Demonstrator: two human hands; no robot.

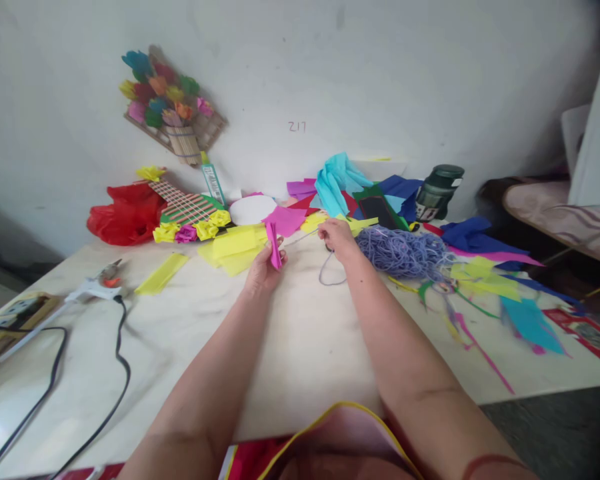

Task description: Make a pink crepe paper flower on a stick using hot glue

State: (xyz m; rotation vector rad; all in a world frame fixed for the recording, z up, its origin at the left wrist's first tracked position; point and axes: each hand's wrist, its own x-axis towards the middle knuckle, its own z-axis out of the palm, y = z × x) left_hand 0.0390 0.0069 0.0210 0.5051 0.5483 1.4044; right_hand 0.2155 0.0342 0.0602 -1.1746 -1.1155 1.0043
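Note:
My left hand [265, 268] is closed on a narrow folded strip of pink paper [274, 247], held upright over the table. To its right, my right hand [337, 239] pinches a thin grey-purple string [303, 237] that runs across to the pink paper. A loop of the same string hangs below the right hand onto the tabletop. Just beyond the right wrist lies a large tangled heap of purple string [403, 252]. Yellow paper sheets [237, 248] rest behind the left hand. Whether the string goes around the paper is too small to tell.
At left, a hot glue gun [111, 272] stands on a white holder with black cords. A decorated stick panel [190, 203] with paper flowers leans at the wall. Coloured paper, a phone [380, 212] and a dark green jar [439, 192] lie behind. Scraps [530, 323] cover the right.

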